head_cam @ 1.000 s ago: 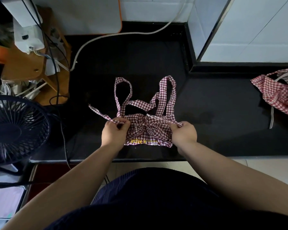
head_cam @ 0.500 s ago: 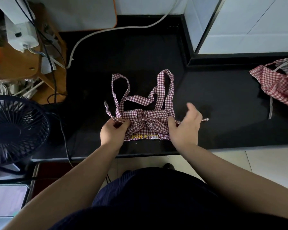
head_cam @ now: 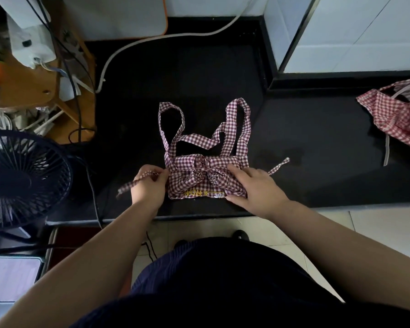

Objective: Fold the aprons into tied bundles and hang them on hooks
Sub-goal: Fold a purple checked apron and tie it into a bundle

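Red-white gingham cloth apron bundle (head_cam: 206,176) at black counter (head_cam: 317,183) front edge, knot in. Left hand (head_cam: 148,185) pinches tie strap (head_cam: 129,187); right hand (head_cam: 253,185) presses bundle, fingers flat. Second crumpled gingham apron (head_cam: 398,121) at counter's right (unfolded). Hanging pending.

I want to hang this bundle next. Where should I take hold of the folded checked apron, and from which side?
Probably the strap loop on the far right of the apron bundle, from above and beyond it: it lies open on the counter, clear of the right hand pressing the bundle and the left hand pinching a tie end.
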Action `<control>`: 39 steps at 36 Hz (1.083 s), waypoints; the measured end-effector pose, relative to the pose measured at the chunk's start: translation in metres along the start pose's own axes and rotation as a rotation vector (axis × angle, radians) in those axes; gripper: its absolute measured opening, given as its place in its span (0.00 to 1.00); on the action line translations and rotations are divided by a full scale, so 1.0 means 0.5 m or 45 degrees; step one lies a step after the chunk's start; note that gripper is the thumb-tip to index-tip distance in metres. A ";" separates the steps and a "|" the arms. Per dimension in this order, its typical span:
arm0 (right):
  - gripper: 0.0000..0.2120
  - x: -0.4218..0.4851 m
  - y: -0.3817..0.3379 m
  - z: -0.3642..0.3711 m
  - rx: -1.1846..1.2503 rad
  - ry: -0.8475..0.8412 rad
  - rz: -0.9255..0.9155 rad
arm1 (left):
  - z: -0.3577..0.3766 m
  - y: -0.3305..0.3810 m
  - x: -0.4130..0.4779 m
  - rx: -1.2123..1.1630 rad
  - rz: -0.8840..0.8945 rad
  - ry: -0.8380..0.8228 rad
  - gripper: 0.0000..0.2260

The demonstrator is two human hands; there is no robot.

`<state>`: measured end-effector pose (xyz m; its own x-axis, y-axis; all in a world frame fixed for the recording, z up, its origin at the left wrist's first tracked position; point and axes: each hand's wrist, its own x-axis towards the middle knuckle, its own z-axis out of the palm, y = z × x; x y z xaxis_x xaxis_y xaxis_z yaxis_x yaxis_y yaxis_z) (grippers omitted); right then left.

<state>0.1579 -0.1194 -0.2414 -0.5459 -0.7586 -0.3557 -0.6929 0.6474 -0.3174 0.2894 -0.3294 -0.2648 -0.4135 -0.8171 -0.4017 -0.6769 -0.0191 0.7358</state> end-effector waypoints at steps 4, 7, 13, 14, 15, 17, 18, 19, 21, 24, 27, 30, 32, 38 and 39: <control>0.32 -0.011 0.004 0.009 -0.092 0.124 0.020 | 0.001 -0.005 -0.004 0.048 -0.001 0.019 0.14; 0.33 -0.016 0.007 0.009 0.251 0.032 0.131 | 0.006 -0.008 -0.006 0.063 0.005 0.011 0.10; 0.31 -0.004 -0.004 -0.006 0.664 -0.044 0.189 | 0.013 -0.001 -0.011 0.015 0.023 0.035 0.07; 0.31 -0.003 -0.004 -0.009 0.647 -0.037 0.186 | 0.013 -0.003 -0.011 0.015 0.028 0.039 0.07; 0.31 -0.004 -0.004 -0.010 0.605 -0.032 0.179 | 0.013 -0.003 -0.011 0.015 0.034 0.042 0.08; 0.30 -0.006 0.000 -0.010 0.490 -0.037 0.142 | 0.013 -0.002 -0.013 0.027 0.049 0.048 0.08; 0.31 -0.008 0.003 -0.008 0.430 -0.053 0.116 | 0.013 0.000 -0.014 0.037 0.055 0.053 0.08; 0.33 -0.010 0.005 -0.007 0.380 -0.084 0.092 | 0.013 0.002 -0.015 0.047 0.059 0.053 0.08; 0.39 -0.012 0.007 -0.006 0.272 -0.199 0.052 | 0.014 0.000 -0.012 0.067 0.066 0.053 0.08; 0.47 -0.006 0.005 -0.005 0.028 -0.325 0.010 | 0.014 -0.002 -0.010 0.102 0.089 0.052 0.09; 0.43 0.003 0.003 -0.005 -0.056 -0.280 0.003 | 0.013 -0.006 -0.010 0.104 0.089 0.036 0.10; 0.39 0.006 0.007 -0.005 -0.116 -0.242 -0.009 | 0.011 -0.023 -0.005 0.030 -0.003 0.096 0.12; 0.39 0.008 0.010 -0.004 -0.125 -0.232 -0.013 | 0.004 -0.033 -0.002 -0.235 -0.174 0.236 0.14; 0.39 0.014 0.018 -0.003 -0.111 -0.193 -0.046 | -0.021 -0.014 -0.016 -0.254 -0.037 0.670 0.28; 0.39 0.016 0.017 -0.003 -0.119 -0.181 -0.057 | -0.021 -0.005 -0.026 -0.125 0.234 0.673 0.26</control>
<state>0.1470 -0.1199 -0.2456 -0.4461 -0.7641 -0.4660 -0.7591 0.5988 -0.2551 0.3030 -0.3247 -0.2557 -0.1413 -0.9889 0.0468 -0.5522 0.1179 0.8253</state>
